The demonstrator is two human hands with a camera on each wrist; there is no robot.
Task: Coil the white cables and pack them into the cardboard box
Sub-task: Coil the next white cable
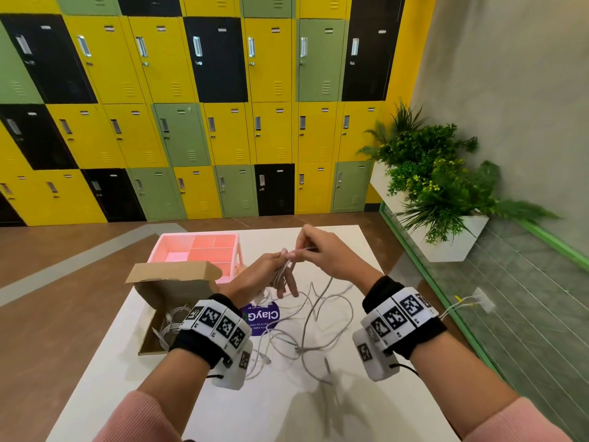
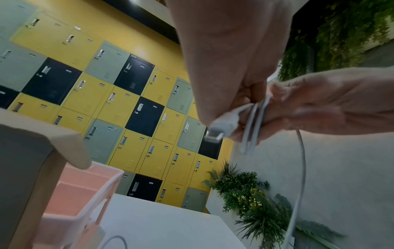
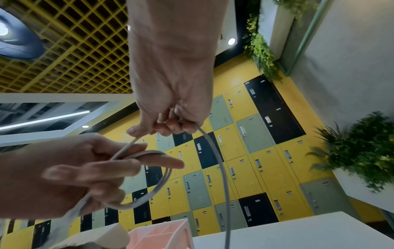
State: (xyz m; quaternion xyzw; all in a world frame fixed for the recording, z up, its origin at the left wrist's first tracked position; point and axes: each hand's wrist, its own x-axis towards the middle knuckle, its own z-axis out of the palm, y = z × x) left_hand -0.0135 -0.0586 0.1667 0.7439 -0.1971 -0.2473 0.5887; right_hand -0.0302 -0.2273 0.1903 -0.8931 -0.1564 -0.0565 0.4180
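My left hand (image 1: 280, 272) holds a few loops of a white cable (image 3: 153, 190) wound over its fingers, above the white table. Its thumb pins the cable's plug end (image 2: 217, 133) against the fingers. My right hand (image 1: 314, 248) is raised just right of it and pinches the same cable's free run (image 3: 221, 168), which hangs down to a tangle of loose white cables (image 1: 306, 330) on the table. The open cardboard box (image 1: 172, 291) stands at the left with several coiled white cables (image 1: 170, 323) inside.
A pink divided tray (image 1: 197, 250) sits behind the box. A purple sticker (image 1: 263, 317) lies on the table (image 1: 127, 378) under my left wrist. Lockers fill the far wall, and a white planter (image 1: 446, 240) with green plants stands right of the table.
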